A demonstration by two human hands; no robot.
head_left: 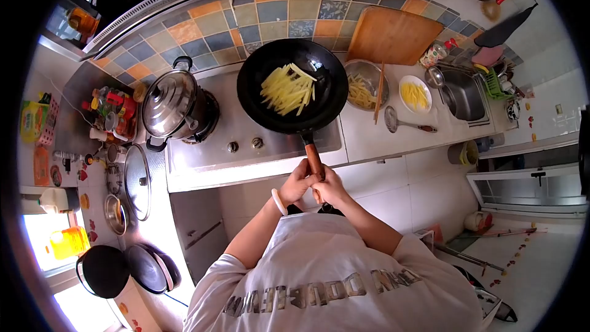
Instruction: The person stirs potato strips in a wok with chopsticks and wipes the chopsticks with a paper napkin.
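A black wok [258, 114] is over the right side of the stove, its wooden handle [314, 158] pointing toward me. Pale yellow-green cut strips [287, 91] lie heaped in the wok. My left hand [297, 181], with a pale bangle at the wrist, is closed round the handle from the left. From the right, my right hand [332, 185] is closed on the same handle, touching the left hand. The wok hides the burner beneath it, so I cannot tell whether it rests there.
A lidded steel pot [170, 103] stands on the left burner. To the right are a bowl of strips [382, 83] with chopsticks [379, 95] across it, a slotted ladle [393, 120], a white plate [421, 109] of yellow strips, and the sink [465, 99]. A cutting board [393, 34] leans on the tiles.
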